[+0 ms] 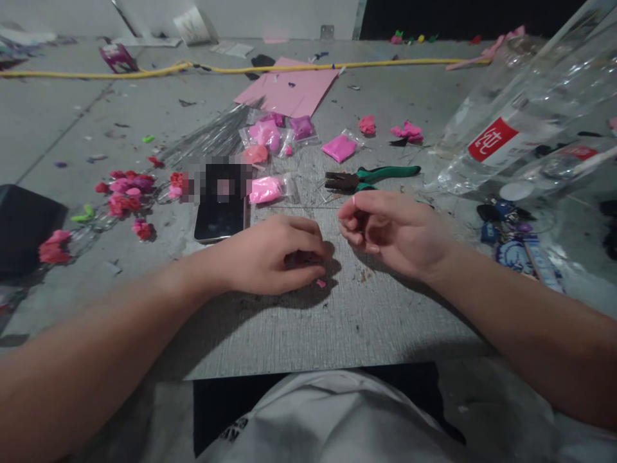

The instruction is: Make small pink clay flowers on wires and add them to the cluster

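- The landmark is the green-handled pliers (361,179) lying on the surface (289,341); both hands are on the near side of them.
- The left hand (277,257), near and to the left of the pliers, is palm down with its fingers half curled and the thumb apart from them; nothing shows between.
- The right hand (398,235) is just on the near side of the pliers, palm turned inward, fingers loosely bent. A pink fleck (354,200) shows at the tip of the uppermost finger; whether it is pinched there I cannot tell.
- A pink crumb (321,283) lies on the near side of the pliers, just beside the left thumb. It looks like soft clay, so a light fingertip touch should lift it without smearing.
- For bits this small, gentle, even pressure would keep the shape; a firm squeeze would probably flatten them.
- Dark specks lie around the crumb, so rolling it there could dirty the pink; clean fingertips seem the better place to work.
- The bright pink packet (265,190) is left of the pliers, beside the smartphone (219,215); a bag kept folded over should slow drying.
- Lowering the right wrist to the surface would probably steady small movements, with care not to nudge the pliers.
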A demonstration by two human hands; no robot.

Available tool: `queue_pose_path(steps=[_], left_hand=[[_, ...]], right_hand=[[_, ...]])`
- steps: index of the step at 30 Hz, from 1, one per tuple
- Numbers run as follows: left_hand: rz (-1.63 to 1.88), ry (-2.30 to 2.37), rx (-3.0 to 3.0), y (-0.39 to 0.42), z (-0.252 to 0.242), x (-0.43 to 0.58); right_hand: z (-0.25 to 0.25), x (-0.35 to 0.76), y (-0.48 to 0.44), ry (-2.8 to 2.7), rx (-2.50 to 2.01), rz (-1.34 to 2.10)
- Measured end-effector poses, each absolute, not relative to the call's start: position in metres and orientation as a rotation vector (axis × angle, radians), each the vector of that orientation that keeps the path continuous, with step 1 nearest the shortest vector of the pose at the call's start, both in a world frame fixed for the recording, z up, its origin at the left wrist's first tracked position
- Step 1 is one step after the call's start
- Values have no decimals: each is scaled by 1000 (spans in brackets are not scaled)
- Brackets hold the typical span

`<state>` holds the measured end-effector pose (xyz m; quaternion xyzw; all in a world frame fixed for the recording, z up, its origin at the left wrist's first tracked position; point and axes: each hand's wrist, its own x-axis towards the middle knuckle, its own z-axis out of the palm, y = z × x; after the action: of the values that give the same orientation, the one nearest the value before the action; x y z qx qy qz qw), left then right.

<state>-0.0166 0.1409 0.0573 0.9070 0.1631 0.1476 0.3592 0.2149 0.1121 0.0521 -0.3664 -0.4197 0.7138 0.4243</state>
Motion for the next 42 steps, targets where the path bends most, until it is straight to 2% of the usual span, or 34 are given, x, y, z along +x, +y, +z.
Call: queue_pose_path(steps=[11, 15, 21, 27, 32, 42], left_hand=[[218, 295, 2532, 137, 44, -20], [385, 299, 2291, 142, 46, -17], [676, 542, 1731, 131, 49, -10], [764, 580, 1294, 119, 46, -4], [784, 567, 1190, 119, 43, -5], [829, 513, 982, 117, 40, -3]], right_hand=[[52, 214, 112, -1116, -932, 1684], [50, 214, 114, -1205, -919, 1515], [44, 213, 109, -1301, -909, 1213], [51, 211, 89, -1647, -810, 851], [59, 209, 81, -1925, -681, 589], [60, 205, 79, -1967, -759, 409]])
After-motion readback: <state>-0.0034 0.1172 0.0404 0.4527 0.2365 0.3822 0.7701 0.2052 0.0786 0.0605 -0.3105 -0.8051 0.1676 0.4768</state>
